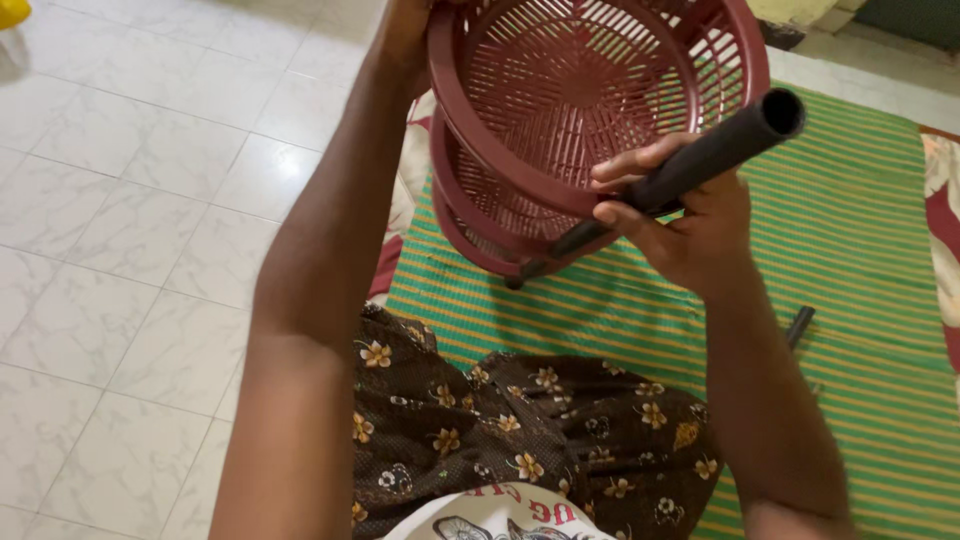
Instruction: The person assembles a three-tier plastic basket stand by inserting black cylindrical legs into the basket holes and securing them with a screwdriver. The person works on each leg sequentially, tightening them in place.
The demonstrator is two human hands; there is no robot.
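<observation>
So the right hand [690, 235] is wrapped around a black plastic tube [700, 165], fingers curled over the top and thumb underneath, gripping roughly at mid-length. The open end of the tube points up and to the right, and the lower end runs down along the rim of the stack of maroon round baskets [590, 120], where it seems to meet a socket on the lowest one. The left hand [405, 40] is up at the far rim of the baskets, steadying them at a tilt; how the fingers close is mostly hidden behind the rim, so the exact hold there can't be told, though the baskets are clearly off the mat and propped by it.

To do this bit well, I'd say the tube wants to stay in line with its socket rather than going in at an angle, and the left hand should keep the baskets from twisting while the right pushes.

Underneath is a green and yellow striped mat [860, 300], with another short black tube piece [800, 325] lying on it just right of the forearm. White tiled floor [130, 200] off to the left.
</observation>
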